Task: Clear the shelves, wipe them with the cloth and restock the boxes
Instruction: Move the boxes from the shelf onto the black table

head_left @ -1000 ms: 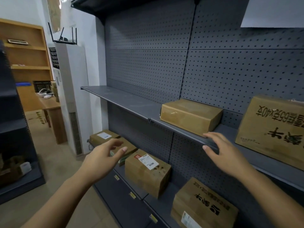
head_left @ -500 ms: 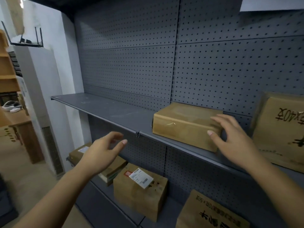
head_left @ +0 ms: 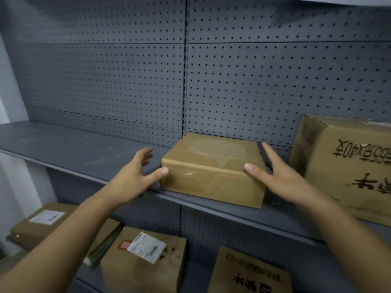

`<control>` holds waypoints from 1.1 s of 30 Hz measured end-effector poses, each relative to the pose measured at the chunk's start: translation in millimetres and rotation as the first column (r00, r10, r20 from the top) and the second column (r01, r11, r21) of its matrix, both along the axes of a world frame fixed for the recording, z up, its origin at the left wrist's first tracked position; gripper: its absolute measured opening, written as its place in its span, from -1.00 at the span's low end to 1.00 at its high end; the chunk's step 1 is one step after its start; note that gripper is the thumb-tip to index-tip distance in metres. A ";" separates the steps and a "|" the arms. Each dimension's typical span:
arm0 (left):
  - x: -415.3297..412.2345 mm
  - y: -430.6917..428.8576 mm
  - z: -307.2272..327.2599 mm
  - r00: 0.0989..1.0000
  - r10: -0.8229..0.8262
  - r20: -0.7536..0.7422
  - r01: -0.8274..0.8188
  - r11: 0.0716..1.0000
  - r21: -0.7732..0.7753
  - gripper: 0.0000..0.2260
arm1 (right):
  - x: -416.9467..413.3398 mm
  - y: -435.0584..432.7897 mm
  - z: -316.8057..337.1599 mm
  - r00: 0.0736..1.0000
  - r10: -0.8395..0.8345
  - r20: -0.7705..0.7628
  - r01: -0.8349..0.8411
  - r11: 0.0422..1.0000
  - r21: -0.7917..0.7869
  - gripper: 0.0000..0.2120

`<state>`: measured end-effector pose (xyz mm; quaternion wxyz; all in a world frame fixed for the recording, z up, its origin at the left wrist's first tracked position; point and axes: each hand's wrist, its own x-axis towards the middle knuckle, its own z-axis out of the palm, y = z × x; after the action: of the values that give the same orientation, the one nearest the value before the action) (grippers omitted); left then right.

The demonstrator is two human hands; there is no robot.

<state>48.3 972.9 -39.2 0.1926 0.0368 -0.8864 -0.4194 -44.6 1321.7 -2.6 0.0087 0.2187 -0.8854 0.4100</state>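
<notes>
— Where are our fingers?

— Spread wide and straight on both hands, holding nothing. Our left hand (head_left: 131, 179) puts its thumb tip at the front left corner of the flat brown cardboard box (head_left: 211, 166). Our right hand (head_left: 282, 179) lays its thumb on that box's front right top edge, with its fingers reaching along the right side.

— And the box itself?

— It lies under our thumbs on the grey metal shelf (head_left: 74, 149). Just right of the box stands a larger brown carton with black printed characters (head_left: 347, 166). Below the box is a small brown carton with a white label (head_left: 143, 263).
</notes>
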 end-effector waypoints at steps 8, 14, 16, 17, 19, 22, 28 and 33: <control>-51.3 -8.8 1.9 0.931 -0.343 0.129 0.336 0.939 0.067 0.13 | 6.1 -14.2 -3.7 0.972 -0.081 0.221 0.118 0.981 -0.157 0.07; -69.8 -16.0 2.5 0.893 -0.423 0.157 0.408 0.905 0.119 0.38 | 5.1 -17.5 -14.2 0.944 -0.030 0.328 0.128 0.951 -0.280 0.18; -73.2 -17.9 1.0 0.890 -0.431 0.149 0.404 0.897 0.176 0.35 | 4.3 -18.9 -17.7 0.936 -0.016 0.352 0.131 0.943 -0.307 0.33; -73.6 -17.2 1.0 0.889 -0.435 0.144 0.405 0.893 0.198 0.28 | 3.9 -19.7 -19.0 0.934 -0.016 0.357 0.134 0.941 -0.309 0.38; -75.1 -14.8 0.2 0.887 -0.447 0.114 0.416 0.882 0.219 -0.03 | 4.5 -20.9 -20.9 0.935 -0.024 0.353 0.139 0.942 -0.304 0.38; -75.9 -11.5 1.6 0.882 -0.466 0.077 0.439 0.868 0.231 -0.36 | 6.3 -22.8 -23.4 0.940 -0.042 0.339 0.154 0.938 -0.309 0.34; -66.7 -7.5 5.1 0.875 -0.484 -0.007 0.472 0.851 0.228 -0.34 | 18.3 -27.2 -23.7 0.962 -0.055 0.267 0.154 0.917 -0.368 0.26; -55.6 -6.8 15.0 0.869 -0.491 -0.063 0.492 0.843 0.216 -0.31 | 31.5 -27.4 -15.2 0.981 -0.056 0.187 0.127 0.909 -0.397 0.22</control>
<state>-7.3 966.1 -24.3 0.0753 -0.1709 -0.8123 -0.5525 -13.1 1294.3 -17.7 -0.0028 0.1342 -0.7874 0.6017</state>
